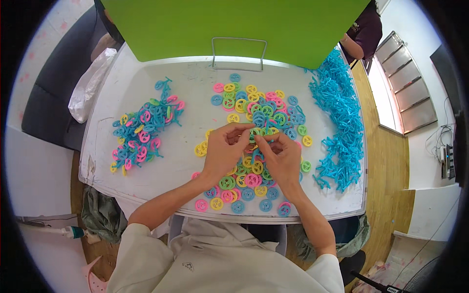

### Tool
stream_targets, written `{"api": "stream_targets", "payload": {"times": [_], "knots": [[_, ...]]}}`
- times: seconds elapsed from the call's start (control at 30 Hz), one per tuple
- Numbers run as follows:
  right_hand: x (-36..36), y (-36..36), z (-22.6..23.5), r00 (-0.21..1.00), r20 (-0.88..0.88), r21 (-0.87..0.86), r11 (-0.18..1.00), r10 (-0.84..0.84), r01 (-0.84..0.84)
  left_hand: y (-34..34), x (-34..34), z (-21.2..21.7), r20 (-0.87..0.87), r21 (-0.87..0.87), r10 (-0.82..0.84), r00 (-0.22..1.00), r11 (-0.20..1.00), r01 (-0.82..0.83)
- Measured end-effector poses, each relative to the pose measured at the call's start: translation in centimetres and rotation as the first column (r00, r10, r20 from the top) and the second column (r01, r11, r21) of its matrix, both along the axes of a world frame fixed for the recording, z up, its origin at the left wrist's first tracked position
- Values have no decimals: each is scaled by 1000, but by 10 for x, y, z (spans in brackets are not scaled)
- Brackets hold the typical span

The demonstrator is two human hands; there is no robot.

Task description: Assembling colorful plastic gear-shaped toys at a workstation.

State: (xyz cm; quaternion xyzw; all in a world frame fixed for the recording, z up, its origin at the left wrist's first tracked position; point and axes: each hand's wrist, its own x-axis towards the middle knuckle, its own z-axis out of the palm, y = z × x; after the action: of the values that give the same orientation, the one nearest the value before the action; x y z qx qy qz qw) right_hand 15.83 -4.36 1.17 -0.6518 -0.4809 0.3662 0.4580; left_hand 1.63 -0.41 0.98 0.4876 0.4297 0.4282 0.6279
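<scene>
both hands are meeting over the middle of the white table point(146, 183), just above the big heap of plastic rings point(254, 122) in pink, yellow, green and blue. the left hand point(223, 149) and the right hand point(282, 156) are pinching a green ring point(255, 133) between their fingertips, fingers curled in close (exactly how it is being gripped is too small to tell). a second pile of joined rings point(144, 127) is lying toward the table's left edge, and a heap of blue plastic sticks point(339, 117) is running along its right edge. a green panel point(234, 24) is standing at the far edge.
</scene>
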Motion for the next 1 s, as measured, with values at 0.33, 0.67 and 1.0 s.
{"api": "stream_targets", "payload": {"times": [0.33,0.67,1.0], "knots": [[5,0,-5,997,79,172,985,-12,-2,-5,3,-7,-219,294,23,975,955,44],[27,4,-11,869,-2,160,858,494,-488,14,-10,-5,59,-152,-253,966,954,260],[31,8,-21,988,-37,235,962,150,-137,79,-27,-43,-509,821,607,611,556,130]]}}
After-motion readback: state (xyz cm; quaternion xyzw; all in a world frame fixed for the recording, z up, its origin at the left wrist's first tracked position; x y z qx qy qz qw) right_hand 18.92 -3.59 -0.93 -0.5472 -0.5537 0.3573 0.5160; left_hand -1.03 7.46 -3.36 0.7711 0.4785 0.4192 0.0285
